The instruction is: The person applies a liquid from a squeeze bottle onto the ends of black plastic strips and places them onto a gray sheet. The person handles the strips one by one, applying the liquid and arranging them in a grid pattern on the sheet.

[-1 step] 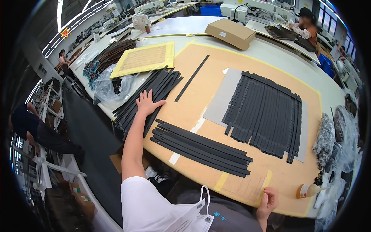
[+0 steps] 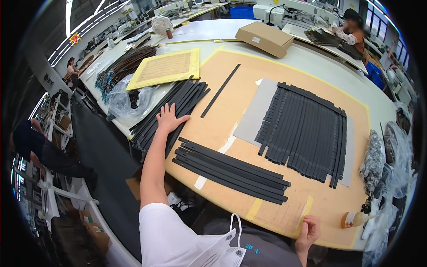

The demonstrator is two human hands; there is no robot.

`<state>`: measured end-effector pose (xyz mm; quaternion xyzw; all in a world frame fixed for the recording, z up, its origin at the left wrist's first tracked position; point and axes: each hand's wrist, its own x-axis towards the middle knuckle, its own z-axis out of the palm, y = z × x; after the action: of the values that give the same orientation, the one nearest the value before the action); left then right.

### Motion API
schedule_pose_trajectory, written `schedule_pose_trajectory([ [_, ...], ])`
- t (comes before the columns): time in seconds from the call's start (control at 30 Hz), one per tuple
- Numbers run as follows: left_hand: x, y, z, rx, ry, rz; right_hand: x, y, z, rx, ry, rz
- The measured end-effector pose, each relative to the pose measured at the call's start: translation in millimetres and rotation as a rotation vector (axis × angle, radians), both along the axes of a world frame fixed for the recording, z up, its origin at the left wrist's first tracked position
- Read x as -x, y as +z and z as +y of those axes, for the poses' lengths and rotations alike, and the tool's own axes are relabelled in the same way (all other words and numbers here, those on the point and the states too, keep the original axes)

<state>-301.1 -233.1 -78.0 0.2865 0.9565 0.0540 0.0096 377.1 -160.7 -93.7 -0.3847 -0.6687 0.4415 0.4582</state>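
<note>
L hand (image 2: 169, 119) lies flat, fingers spread, on the stack of black strips (image 2: 178, 107) at 10 o'clock on the counter (image 2: 311, 62); grip open, holds nothing. R hand (image 2: 308, 231) at 5 o'clock presses the board edge (image 2: 284, 222), fingers loosely curled, holding nothing. A 2nd pile, approx 6 strips (image 2: 231, 171), at center.

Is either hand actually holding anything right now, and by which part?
Nothing is gripped. The left hand lies flat, fingers spread, on the stack of black strips. The right hand rests on the board's near edge.
</note>
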Motion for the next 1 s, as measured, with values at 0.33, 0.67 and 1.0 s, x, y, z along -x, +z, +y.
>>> schedule_pose_trajectory([
  [0.33, -13.9, 4.1, 6.9, 0.063, -0.034, 0.056, -0.2, 2.3, 0.8, -0.05, -0.025, -0.017],
  [0.67, -35.2, 12.4, 20.1, 0.044, -0.127, 0.089, -1.6, 6.9, 1.5, -0.073, 0.008, -0.022],
  [1.0, -38.9, 12.5, 120.5, -0.195, -0.333, 0.23, 1.6, 5.4, 1.2, -0.061, -0.059, 0.012],
])
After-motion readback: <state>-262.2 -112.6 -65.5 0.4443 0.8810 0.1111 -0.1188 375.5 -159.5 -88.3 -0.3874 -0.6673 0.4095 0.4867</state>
